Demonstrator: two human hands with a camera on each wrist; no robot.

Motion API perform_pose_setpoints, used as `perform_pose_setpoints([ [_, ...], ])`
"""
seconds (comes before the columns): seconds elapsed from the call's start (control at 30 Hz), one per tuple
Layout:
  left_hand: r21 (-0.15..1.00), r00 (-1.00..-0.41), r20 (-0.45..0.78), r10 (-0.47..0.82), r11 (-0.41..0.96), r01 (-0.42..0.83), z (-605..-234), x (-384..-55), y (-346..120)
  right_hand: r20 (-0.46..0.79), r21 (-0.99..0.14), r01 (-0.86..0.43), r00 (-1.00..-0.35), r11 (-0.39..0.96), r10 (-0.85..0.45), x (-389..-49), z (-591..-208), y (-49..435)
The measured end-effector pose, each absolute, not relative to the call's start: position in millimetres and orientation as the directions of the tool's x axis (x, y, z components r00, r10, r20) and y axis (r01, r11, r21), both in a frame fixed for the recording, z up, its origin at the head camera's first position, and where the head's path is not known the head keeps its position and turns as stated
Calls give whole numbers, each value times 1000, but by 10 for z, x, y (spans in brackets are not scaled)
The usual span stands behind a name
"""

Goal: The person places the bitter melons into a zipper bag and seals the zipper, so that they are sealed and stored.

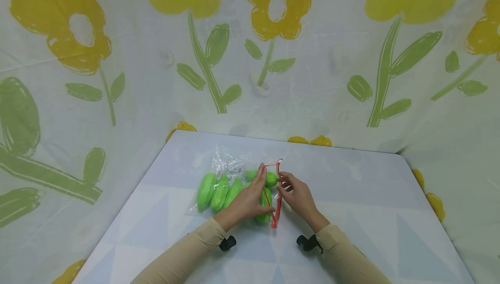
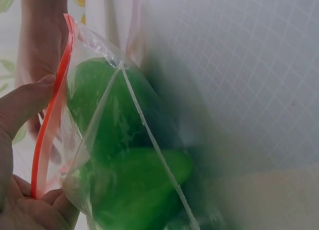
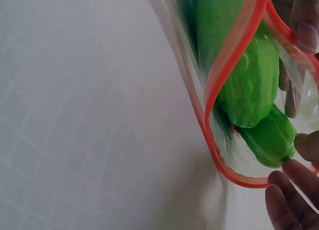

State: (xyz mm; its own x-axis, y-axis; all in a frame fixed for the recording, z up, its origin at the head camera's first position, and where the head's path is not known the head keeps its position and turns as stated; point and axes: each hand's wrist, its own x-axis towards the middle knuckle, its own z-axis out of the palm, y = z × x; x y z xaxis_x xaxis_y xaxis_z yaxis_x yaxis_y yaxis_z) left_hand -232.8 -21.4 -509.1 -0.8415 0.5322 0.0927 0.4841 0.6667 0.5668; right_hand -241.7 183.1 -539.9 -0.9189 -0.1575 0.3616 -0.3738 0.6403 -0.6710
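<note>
A clear zip bag [image 1: 230,162] with a red zip strip [image 1: 278,197] lies on the table, its mouth facing right. Several bright green, cucumber-shaped vegetables [image 1: 220,193] fill it side by side. My left hand [image 1: 248,199] lies over the mouth end with fingers straight and spread. Its thumb [image 2: 32,98] presses the red strip, and the mouth gapes in the right wrist view. One green vegetable [image 3: 271,137] sits crosswise inside the mouth, with the fingertips of my right hand [image 1: 294,195] right at its end. Those fingers are loosely bent.
The white table [image 1: 351,179] has pale blue triangles and stretches past the bag on both sides. Behind it hangs a flower-printed curtain [image 1: 304,93]. Black wrist-camera mounts [image 1: 308,242] sit under both wrists, close above the tabletop.
</note>
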Motion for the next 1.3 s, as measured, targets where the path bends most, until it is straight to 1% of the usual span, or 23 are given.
perform_pose_setpoints([
  [0.17,564,-843,88,531,671,481,-5088,-2331,-212,346,-681,-391,-917,619,-199,-2421,-5417,1808],
  [0.4,550,-842,83,533,680,484,-5078,-2320,-201,306,-684,-369,-928,630,-212,-2413,-5425,1811],
  [0.73,526,-840,58,539,699,485,-5056,-2320,-188,315,-676,-361,-930,643,-190,-2421,-5431,1887],
  [1.03,497,-834,50,550,710,499,-5071,-2324,-183,292,-677,-320,-943,663,-157,-2407,-5414,1965],
  [1.3,483,-810,65,583,692,536,-5101,-2351,-206,283,-676,-294,-950,676,-131,-2417,-5421,2020],
])
